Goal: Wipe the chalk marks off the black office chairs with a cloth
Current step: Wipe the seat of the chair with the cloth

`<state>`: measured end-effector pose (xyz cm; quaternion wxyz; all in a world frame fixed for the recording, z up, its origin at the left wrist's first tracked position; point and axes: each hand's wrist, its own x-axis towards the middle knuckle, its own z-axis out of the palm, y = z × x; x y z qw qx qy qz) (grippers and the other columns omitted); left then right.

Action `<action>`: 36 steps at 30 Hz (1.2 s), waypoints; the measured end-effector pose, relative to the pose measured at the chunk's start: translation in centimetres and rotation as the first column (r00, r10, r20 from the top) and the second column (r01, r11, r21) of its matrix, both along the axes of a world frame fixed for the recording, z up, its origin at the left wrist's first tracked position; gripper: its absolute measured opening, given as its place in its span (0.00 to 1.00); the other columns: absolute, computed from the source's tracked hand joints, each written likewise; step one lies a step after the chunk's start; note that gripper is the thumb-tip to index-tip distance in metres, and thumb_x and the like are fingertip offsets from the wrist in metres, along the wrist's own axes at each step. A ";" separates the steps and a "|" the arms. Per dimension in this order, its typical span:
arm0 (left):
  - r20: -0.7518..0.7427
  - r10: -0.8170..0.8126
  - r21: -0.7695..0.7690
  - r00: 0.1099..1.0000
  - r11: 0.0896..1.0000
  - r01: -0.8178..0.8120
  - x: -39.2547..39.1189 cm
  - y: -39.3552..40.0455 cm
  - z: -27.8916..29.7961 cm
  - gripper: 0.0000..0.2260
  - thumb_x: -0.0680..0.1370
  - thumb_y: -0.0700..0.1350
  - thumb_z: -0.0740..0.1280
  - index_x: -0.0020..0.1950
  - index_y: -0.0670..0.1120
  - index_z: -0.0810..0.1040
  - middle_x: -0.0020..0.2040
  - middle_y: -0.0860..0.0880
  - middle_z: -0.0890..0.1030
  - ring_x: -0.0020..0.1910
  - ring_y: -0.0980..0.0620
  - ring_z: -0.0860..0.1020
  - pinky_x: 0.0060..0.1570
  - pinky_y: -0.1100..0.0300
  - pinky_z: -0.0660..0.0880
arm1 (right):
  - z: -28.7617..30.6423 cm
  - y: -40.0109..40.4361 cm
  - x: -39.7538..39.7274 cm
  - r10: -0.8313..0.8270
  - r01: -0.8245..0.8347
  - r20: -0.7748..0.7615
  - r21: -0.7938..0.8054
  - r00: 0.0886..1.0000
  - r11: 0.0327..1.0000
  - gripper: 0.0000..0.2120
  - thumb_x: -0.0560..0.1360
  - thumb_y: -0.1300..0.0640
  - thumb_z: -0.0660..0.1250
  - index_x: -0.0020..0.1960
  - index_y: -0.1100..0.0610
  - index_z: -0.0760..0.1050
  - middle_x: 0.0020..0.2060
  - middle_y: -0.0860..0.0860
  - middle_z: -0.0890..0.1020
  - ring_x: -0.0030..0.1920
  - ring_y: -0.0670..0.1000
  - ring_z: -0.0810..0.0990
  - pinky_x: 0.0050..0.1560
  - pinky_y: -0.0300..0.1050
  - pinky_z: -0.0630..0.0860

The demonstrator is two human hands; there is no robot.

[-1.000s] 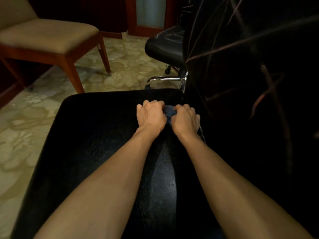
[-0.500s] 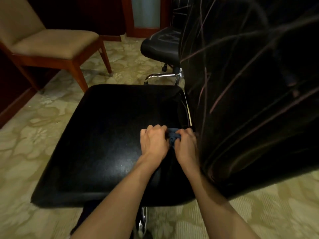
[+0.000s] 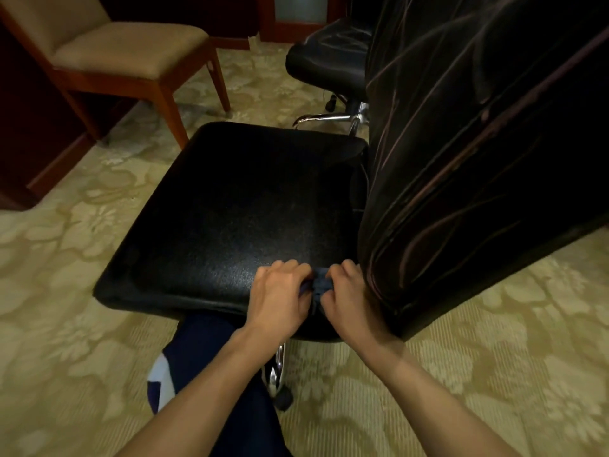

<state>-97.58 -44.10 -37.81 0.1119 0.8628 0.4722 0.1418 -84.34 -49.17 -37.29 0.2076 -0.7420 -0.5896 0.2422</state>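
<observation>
Two hands meet at the near right corner of a black chair seat (image 3: pixel 230 206). Left hand (image 3: pixel 280 300): fingers curled, pinching a small dark blue cloth (image 3: pixel 318 285). Right hand (image 3: pixel 351 298): fingers curled likewise, gripping the same cloth from the other side. Cloth: bunched between both hands, lying on the seat beside the backrest (image 3: pixel 478 159). Backrest: black, with faint pale streaks, rising at right of the seat. Chalk on the seat itself cannot be made out. One second black chair (image 3: pixel 326 54): beyond, chrome base visible. One wooden chair (image 3: pixel 125 51): tan cushion, far left. Floor: pale floral carpet (image 3: pixel 66 324). Dark trouser leg (image 3: pixel 204 344) shows below the seat edge.
</observation>
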 end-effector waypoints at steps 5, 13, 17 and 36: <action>0.023 -0.012 -0.027 1.000 1.000 0.012 -1.5 -3.5 -1.1 0.11 0.69 0.42 0.73 0.48 0.51 0.76 0.43 0.53 0.75 0.44 0.49 0.76 0.43 0.54 0.72 | -0.7 -2.6 -0.3 0.084 -0.122 0.246 0.142 0.966 0.982 0.05 0.67 0.55 0.58 0.41 0.55 0.70 0.42 0.52 0.73 0.44 0.52 0.72 0.46 0.44 0.65; 0.132 -0.049 0.075 0.990 0.996 0.039 -0.1 -7.6 -2.9 0.06 0.70 0.44 0.66 0.46 0.50 0.76 0.46 0.52 0.75 0.42 0.52 0.72 0.41 0.61 0.63 | -3.1 -6.0 0.0 -0.031 -0.038 0.267 0.248 0.963 0.968 0.11 0.67 0.54 0.55 0.44 0.56 0.72 0.43 0.53 0.76 0.44 0.57 0.77 0.38 0.51 0.79; 0.155 -0.114 0.087 0.981 0.991 0.102 0.8 -7.9 -3.5 0.03 0.72 0.44 0.66 0.45 0.50 0.76 0.45 0.51 0.76 0.42 0.50 0.72 0.40 0.59 0.66 | -4.1 -7.7 0.3 -0.183 0.111 0.184 0.344 0.966 0.933 0.14 0.71 0.58 0.56 0.49 0.61 0.78 0.48 0.56 0.80 0.50 0.54 0.74 0.49 0.45 0.75; 0.050 -0.429 0.117 0.902 0.899 0.422 7.5 1.2 -0.5 0.13 0.66 0.48 0.74 0.48 0.50 0.80 0.41 0.51 0.77 0.38 0.48 0.78 0.34 0.58 0.73 | -2.6 -2.9 4.8 -0.317 0.261 0.368 0.193 0.874 0.946 0.15 0.63 0.70 0.74 0.49 0.61 0.83 0.40 0.57 0.84 0.38 0.59 0.83 0.34 0.48 0.80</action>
